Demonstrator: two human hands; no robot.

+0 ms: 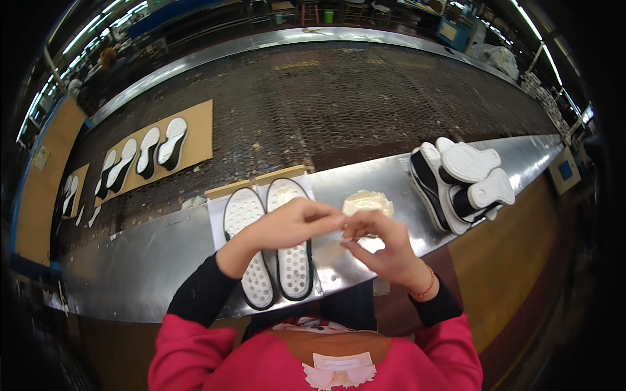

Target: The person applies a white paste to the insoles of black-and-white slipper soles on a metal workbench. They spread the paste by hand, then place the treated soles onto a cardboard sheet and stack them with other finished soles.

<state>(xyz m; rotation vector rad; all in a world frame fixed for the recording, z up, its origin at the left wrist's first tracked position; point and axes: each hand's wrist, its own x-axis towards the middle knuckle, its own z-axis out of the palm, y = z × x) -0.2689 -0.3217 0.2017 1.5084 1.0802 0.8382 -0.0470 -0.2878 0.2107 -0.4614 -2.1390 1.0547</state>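
Note:
Two white shoe soles with round hollows and black edges, a left one [246, 214] and a right one [295, 277], lie side by side on a pale sheet on the metal ledge. My left hand [290, 225] is above the right-hand sole, hiding its middle; its fingers are pressed together and point right. At its fingertips my right hand [385, 244] curls in a pinch. Anything between the fingers is too small or hidden to make out. Just beyond the right hand, a flat cream-coloured mass [367, 201] sits on the metal.
A pile of black-and-white slide sandals [460, 176] stands on the ledge at right. Behind the ledge runs a dark mesh conveyor [280, 104]. On it at left, a cardboard sheet [199, 127] carries several more slides. A wooden panel [49, 189] edges the far left.

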